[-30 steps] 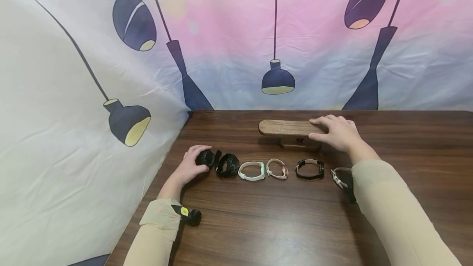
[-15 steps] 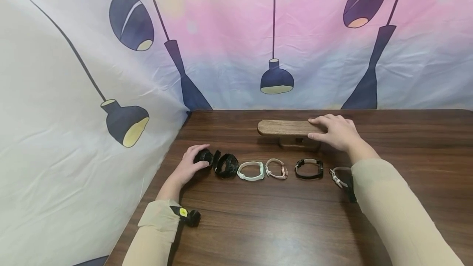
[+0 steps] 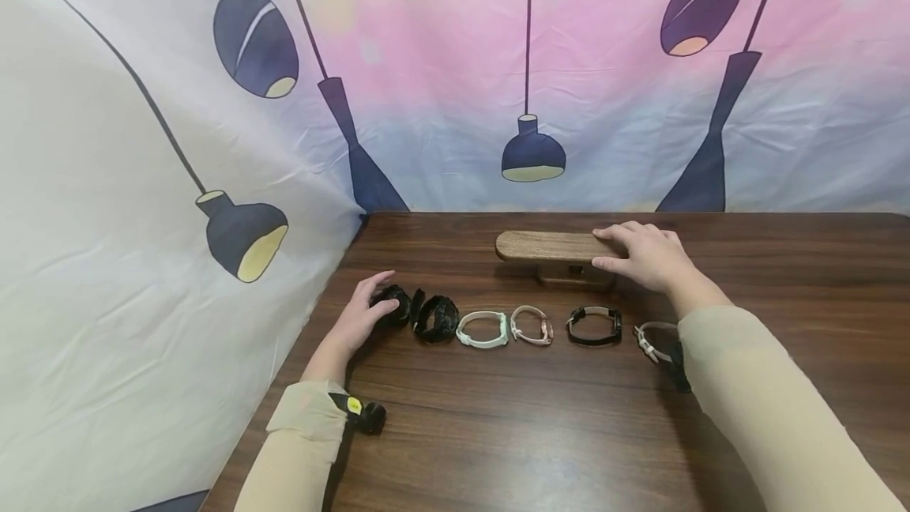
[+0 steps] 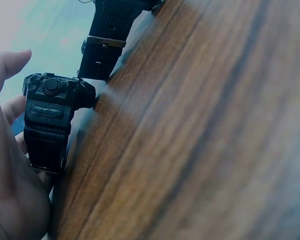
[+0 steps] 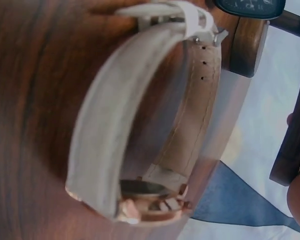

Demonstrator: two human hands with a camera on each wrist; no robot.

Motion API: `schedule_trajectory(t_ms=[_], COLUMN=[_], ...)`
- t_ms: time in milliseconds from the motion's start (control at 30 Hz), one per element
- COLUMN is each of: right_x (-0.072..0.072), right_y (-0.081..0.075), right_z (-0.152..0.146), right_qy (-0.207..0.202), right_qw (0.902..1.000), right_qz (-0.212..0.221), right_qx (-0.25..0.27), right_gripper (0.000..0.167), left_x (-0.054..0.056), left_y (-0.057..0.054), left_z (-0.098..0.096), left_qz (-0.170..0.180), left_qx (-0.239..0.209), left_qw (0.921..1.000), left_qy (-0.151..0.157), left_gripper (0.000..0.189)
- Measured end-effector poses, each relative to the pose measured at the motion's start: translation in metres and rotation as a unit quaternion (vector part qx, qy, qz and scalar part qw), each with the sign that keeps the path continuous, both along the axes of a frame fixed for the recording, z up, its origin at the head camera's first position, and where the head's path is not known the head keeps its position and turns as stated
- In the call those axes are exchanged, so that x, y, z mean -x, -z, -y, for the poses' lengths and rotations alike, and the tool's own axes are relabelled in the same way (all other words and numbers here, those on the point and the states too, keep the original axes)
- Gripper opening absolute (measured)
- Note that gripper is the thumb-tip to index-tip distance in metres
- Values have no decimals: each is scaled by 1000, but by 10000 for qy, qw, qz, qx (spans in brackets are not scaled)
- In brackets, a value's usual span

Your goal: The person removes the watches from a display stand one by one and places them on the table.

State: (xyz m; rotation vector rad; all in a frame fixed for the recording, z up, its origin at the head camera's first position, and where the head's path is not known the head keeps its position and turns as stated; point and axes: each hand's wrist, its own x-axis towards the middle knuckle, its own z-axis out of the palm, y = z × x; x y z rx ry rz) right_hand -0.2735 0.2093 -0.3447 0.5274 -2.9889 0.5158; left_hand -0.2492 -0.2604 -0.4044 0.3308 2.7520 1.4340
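My left hand (image 3: 355, 318) is beside a chunky black wristwatch (image 3: 398, 303), thumb and forefinger extended. In the left wrist view this watch (image 4: 47, 115) stands on its side, fingers behind it and the thumb apart from it. My right hand (image 3: 647, 259) grips the right end of a wooden stand's rounded top bar (image 3: 550, 245), thumb in front. Between the hands runs a row of watches: a second black one (image 3: 442, 318), a mint one (image 3: 504, 328), a thin pinkish one (image 3: 547, 332) and a black-strapped one (image 3: 593, 340). A white-strapped watch (image 3: 650, 348) is partly hidden by the right sleeve.
The dark wooden table (image 3: 498, 433) reaches back to a printed cloth (image 3: 441, 141) with lamp pictures. A white cloth side (image 3: 128, 322) borders its left edge. A small black wrist camera (image 3: 372, 419) sits at the left cuff.
My left thumb and forefinger have spread and drawn slightly back from the leftmost black watch. The right hand has kept its grip on the wooden stand.
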Motion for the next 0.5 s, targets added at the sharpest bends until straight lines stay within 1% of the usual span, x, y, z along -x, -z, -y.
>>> schedule_trajectory(t_ms=[100, 167, 333, 433, 500], right_x=[1, 2, 0, -2, -4], right_y=[-1, -2, -3, -4, -4], right_z=[1, 1, -5, -14, -22], right_qy=[-26, 7, 243, 320, 336], right_qw=[9998, 9997, 9990, 9981, 9978], right_qz=[-10, -7, -198, -333, -336], right_qx=[-177, -228, -324, -416, -469], right_gripper=[68, 73, 88, 89, 88], left_x=[2, 4, 10, 14, 16], left_y=[-2, -5, -15, -19, -23], left_z=[-1, -2, -8, -11, -12], left_qz=[94, 160, 155, 118, 101], left_qx=[46, 125, 450, 688, 792], left_qw=[9999, 9997, 9988, 9976, 9968], left_qy=[-40, -101, -65, -44, -62], left_gripper=[58, 59, 60, 61, 62])
